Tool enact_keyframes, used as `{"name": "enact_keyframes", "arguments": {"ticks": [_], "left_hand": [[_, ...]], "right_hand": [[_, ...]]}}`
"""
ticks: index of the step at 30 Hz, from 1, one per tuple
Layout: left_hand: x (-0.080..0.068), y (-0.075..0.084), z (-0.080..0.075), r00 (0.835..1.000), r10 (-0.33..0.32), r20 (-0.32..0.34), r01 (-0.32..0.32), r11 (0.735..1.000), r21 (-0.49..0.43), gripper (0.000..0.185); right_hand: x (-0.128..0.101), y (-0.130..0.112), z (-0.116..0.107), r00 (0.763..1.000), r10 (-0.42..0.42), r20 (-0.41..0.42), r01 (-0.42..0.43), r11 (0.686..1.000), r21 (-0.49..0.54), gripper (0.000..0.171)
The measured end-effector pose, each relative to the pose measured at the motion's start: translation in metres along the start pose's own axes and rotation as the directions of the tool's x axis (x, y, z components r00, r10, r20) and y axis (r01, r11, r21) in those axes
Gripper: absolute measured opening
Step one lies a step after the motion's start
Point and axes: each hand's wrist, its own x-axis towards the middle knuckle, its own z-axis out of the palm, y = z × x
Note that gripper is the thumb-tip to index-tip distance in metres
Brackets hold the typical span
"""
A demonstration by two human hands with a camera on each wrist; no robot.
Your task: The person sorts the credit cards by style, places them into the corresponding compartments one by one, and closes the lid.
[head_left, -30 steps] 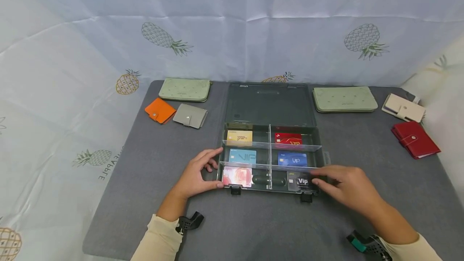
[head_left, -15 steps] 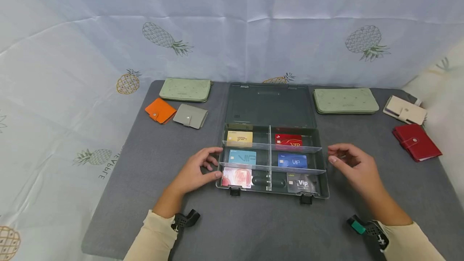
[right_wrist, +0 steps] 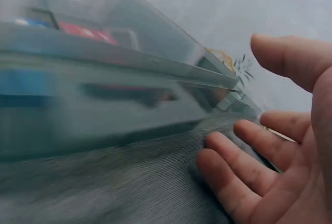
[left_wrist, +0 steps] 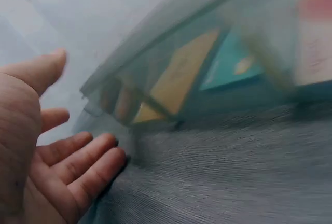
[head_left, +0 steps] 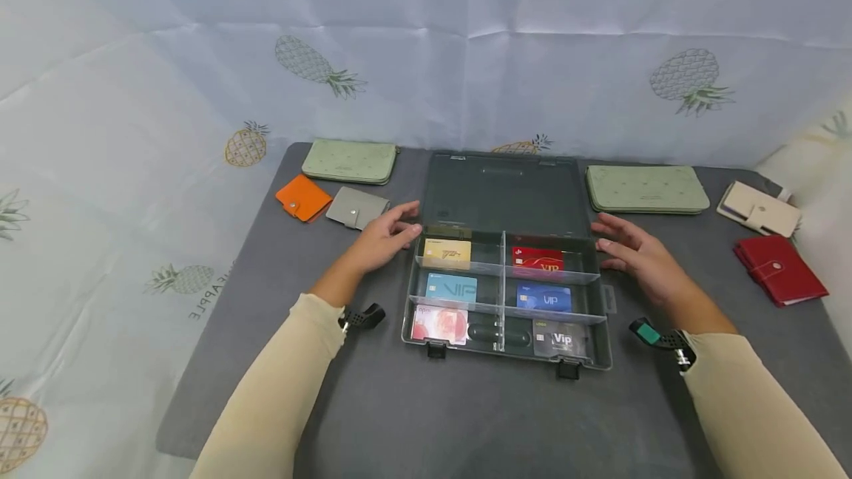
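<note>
A dark translucent divided box [head_left: 507, 355] lies on the grey table, its lid [head_left: 502, 194] laid back flat. Each of its compartments holds a card: gold [head_left: 447, 253], red [head_left: 538, 260], light blue [head_left: 452, 287], blue [head_left: 543, 297], pink [head_left: 440, 324] and dark grey [head_left: 560, 338]. My left hand [head_left: 381, 241] is by the box's back left corner, fingers loosely extended. At the opposite back corner is my right hand [head_left: 635, 253], likewise relaxed. Both wrist views show the palms facing the box sides with nothing gripped; whether the left fingertips touch the box I cannot tell.
Left of the box lie a green wallet [head_left: 349, 161], an orange card holder [head_left: 303, 198] and a grey one [head_left: 357, 208]. To the right are another green wallet [head_left: 648, 189], a cream card holder [head_left: 759, 208] and a red one [head_left: 781, 270]. A pineapple-print cloth [head_left: 532, 87] hangs behind.
Both hands have moved away from me along the box sides, from its front part to its back corners. The right hand has left the dark grey card. The cards stay in their compartments.
</note>
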Motion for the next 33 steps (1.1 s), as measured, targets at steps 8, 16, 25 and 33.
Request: {"name": "enact_keyframes", "arguments": {"ticks": [8,16,25,33], "left_hand": [[0.036,0.003,-0.016,0.987,-0.12,0.108,0.121,0.993,-0.005,0.074],[0.043,0.012,-0.017,0.988,-0.143,0.062,0.139,0.988,0.06,0.079],[0.05,0.04,-0.011,0.995,-0.021,-0.098,0.041,0.977,0.208,0.084],[0.05,0.056,-0.007,0.989,0.052,-0.138,-0.048,0.998,0.032,0.084]], "right_hand": [[0.033,-0.013,-0.005,0.976,0.211,0.049,-0.195,0.957,-0.215,0.081],[0.037,-0.02,-0.009,0.979,0.203,0.029,-0.19,0.952,-0.239,0.082],[0.033,-0.049,-0.004,0.983,0.112,-0.149,-0.158,0.922,-0.353,0.078],[0.028,-0.065,0.002,0.986,0.023,-0.163,-0.068,0.957,-0.28,0.074]]}}
